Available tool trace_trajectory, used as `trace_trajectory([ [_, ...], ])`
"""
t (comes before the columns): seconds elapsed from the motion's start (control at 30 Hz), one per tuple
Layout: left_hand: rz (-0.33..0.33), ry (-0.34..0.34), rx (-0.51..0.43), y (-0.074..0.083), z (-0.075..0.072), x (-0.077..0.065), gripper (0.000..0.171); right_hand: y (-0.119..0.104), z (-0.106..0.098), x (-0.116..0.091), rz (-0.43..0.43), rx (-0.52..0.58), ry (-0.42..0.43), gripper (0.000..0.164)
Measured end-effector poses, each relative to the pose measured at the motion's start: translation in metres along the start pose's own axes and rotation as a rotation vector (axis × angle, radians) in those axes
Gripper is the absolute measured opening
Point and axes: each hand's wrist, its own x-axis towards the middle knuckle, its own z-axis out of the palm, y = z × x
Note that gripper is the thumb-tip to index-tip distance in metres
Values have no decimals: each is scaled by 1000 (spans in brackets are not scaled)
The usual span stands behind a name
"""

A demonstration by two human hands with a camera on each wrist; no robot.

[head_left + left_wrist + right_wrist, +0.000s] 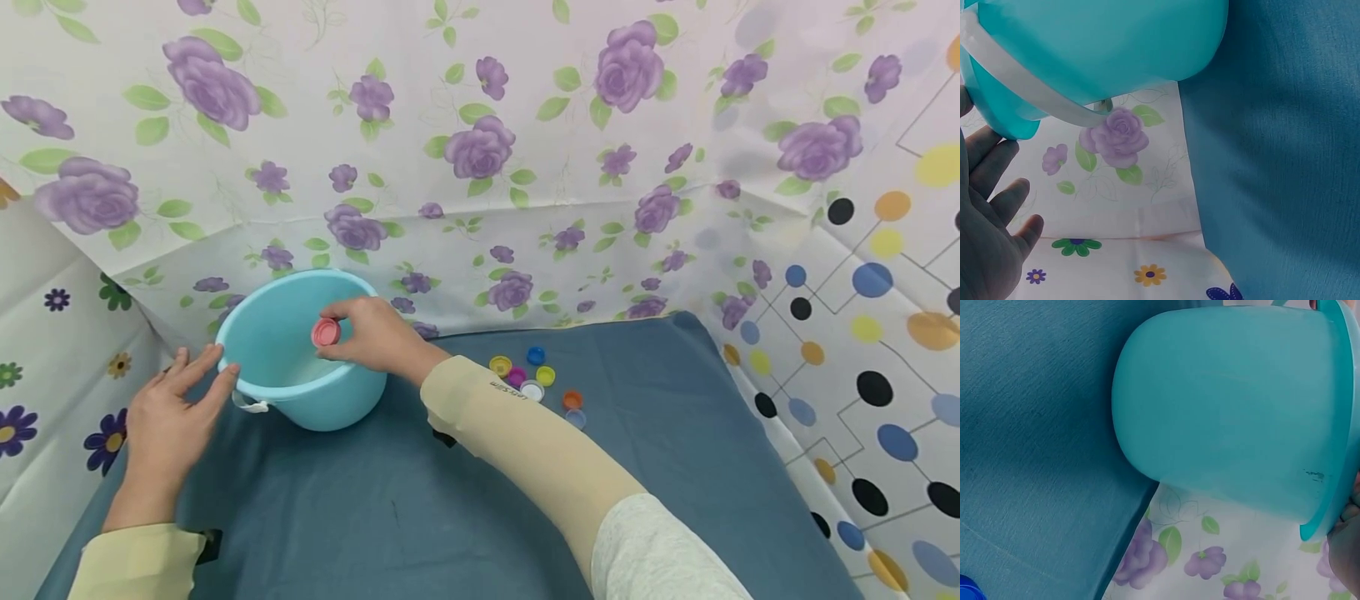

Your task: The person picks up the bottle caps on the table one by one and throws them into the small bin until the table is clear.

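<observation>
Cap (326,332) in right hand (381,335), grip narrow, left hand (167,417) against bucket (324,408)

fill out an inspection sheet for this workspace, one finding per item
Surface: dark-blue fabric cloth, bucket and loose caps on it
Job's things: round light-blue plastic bucket; round pink plastic cap; small round mixed-colour plastic caps, loose
Clutter: nothing seen
Left hand: fingers touch the bucket's rim
Right hand: fingers pinch the pink cap at the bucket's mouth
Cables: nothing seen
Surroundings: white rose-print sheet behind; white dotted sheet right
</observation>
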Motion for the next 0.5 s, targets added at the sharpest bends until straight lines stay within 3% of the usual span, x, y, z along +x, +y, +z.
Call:
trace_trajectory([
  [0.23,5,-12,5,0,1,1,52,0,-3,-4,25,-10,-30,59],
  [0.5,-18,-28,6,1,0,-1,52,7,-16,-12,-2,26,-7,55],
])
